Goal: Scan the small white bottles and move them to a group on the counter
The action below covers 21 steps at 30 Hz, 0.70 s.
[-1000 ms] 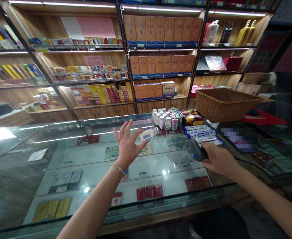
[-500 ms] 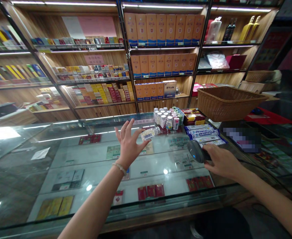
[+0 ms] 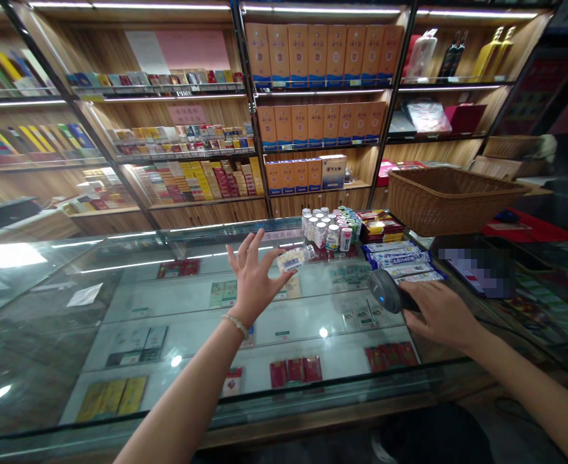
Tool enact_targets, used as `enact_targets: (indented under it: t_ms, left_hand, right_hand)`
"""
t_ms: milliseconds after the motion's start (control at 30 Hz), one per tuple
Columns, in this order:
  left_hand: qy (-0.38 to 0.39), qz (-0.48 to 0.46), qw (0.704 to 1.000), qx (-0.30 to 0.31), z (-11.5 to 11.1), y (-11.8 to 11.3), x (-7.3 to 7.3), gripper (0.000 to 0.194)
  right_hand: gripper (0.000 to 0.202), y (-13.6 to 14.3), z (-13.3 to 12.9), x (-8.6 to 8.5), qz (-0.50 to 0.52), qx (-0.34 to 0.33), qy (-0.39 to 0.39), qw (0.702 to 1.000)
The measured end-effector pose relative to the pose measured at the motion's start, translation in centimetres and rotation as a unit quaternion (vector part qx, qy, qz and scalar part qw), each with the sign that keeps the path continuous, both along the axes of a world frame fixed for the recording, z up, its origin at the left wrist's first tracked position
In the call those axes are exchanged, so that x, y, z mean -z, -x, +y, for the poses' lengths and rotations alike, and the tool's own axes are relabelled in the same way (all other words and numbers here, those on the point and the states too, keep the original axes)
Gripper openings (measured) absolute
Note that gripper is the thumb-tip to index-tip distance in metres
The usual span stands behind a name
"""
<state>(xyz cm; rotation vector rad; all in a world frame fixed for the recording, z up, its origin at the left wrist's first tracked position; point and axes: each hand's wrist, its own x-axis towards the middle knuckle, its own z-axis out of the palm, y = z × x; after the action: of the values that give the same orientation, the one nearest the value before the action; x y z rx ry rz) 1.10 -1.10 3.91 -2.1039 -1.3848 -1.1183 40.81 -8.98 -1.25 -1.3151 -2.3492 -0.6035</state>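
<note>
Between thumb and forefinger, my left hand [image 3: 254,274] pinches a small clear bottle [image 3: 292,259] lying sideways, its barcode label turned towards me; the other fingers are raised. My right hand [image 3: 441,314] is wrapped round the handle of a dark barcode scanner [image 3: 384,291] with a small blue light on top. The scanner's head points left towards the bottle, with a gap between them. Both hands are above the glass counter [image 3: 259,316]. Behind the bottle, a cluster of small bottles [image 3: 332,236] stands upright on the glass.
Blue-and-white packets [image 3: 400,256] and red-yellow packs [image 3: 381,227] lie right of the bottles. A wicker basket [image 3: 452,206] stands at the back right, near a blurred-out screen [image 3: 477,270]. Cigarette packs [image 3: 296,370] show inside the counter. Shelves with orange boxes [image 3: 317,55] line the wall.
The whole view has shifted slightly. Both hands keep their grips on the bottle and the scanner, in nearly the same places above the counter.
</note>
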Motion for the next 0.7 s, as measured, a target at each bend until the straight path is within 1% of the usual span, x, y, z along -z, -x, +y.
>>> enact_targets:
  t_ms: [133,233,367,467,567,700]
  left_hand:
    - [-0.002,-0.002,1.000,0.006,0.1,0.0,0.0,0.041]
    - [-0.005,-0.003,1.000,0.008,0.1,0.0,0.0,0.040]
    - [-0.007,-0.004,1.000,0.008,0.1,0.1,0.1,0.040]
    - [-0.011,-0.001,1.000,0.007,0.1,0.1,0.2,0.040]
    - [-0.017,0.002,1.000,0.007,0.1,0.1,0.2,0.041]
    - [-0.018,0.003,1.000,0.009,0.1,0.0,0.2,0.041]
  right_hand:
    - [0.036,0.0,-0.1,0.1,0.012,-0.016,-0.034,0.999]
    - [0.035,0.1,-0.1,0.2,0.014,-0.017,-0.057,0.998]
    - [0.034,0.1,-0.3,0.0,0.030,-0.009,-0.058,0.998]
    - [0.035,0.0,-0.4,-0.3,0.039,-0.016,-0.054,0.998]
    - [0.037,-0.1,-0.3,-0.6,0.040,-0.027,-0.067,0.997]
    - [0.041,-0.3,-0.1,-0.9,0.044,-0.020,-0.085,0.995]
